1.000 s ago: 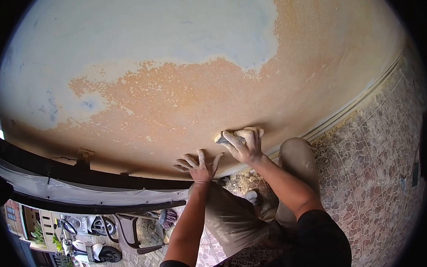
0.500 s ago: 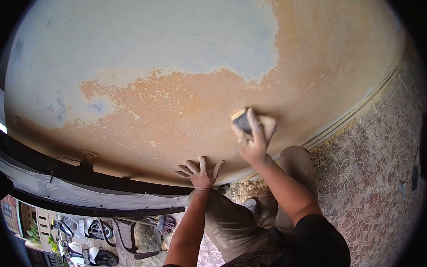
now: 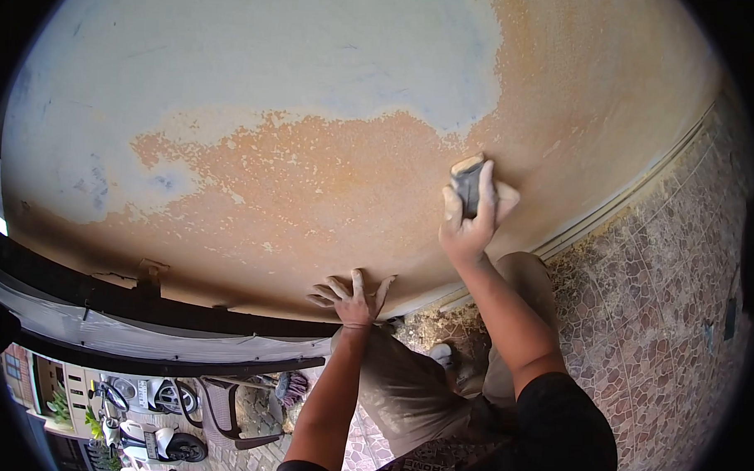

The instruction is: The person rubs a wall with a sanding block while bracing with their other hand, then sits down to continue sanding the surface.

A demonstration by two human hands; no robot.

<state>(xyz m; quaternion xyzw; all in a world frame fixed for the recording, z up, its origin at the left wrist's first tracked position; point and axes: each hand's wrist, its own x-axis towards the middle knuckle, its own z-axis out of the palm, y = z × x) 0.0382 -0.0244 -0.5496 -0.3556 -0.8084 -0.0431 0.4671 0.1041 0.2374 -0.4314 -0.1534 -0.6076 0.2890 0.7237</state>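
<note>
A wall (image 3: 337, 176) fills the upper view, pale paint above and a patchy orange-tan layer below and to the right. My right hand (image 3: 475, 218) is closed around a small sanding block (image 3: 468, 186), dark grey on the back with a tan edge, held against the orange part close to the pale patch's border. Its underside is hidden against the wall. Lower down and to the left, my left hand (image 3: 354, 303) lies on the wall with its fingers spread and nothing in it. Dust whitens the fingers of both hands.
Tan dust covers the patterned floor tiles (image 3: 631, 327) along the wall's base. A dark frame edge (image 3: 224, 320) bounds the wall at lower left. Beyond it are a brown chair (image 3: 219, 408), parked motorcycles (image 3: 150, 439) and a dark bundle of cloth (image 3: 290, 389). My knees are close to the wall.
My right hand has moved the sanding block up and to the right along the wall. The left hand stays in place, fingers still spread.
</note>
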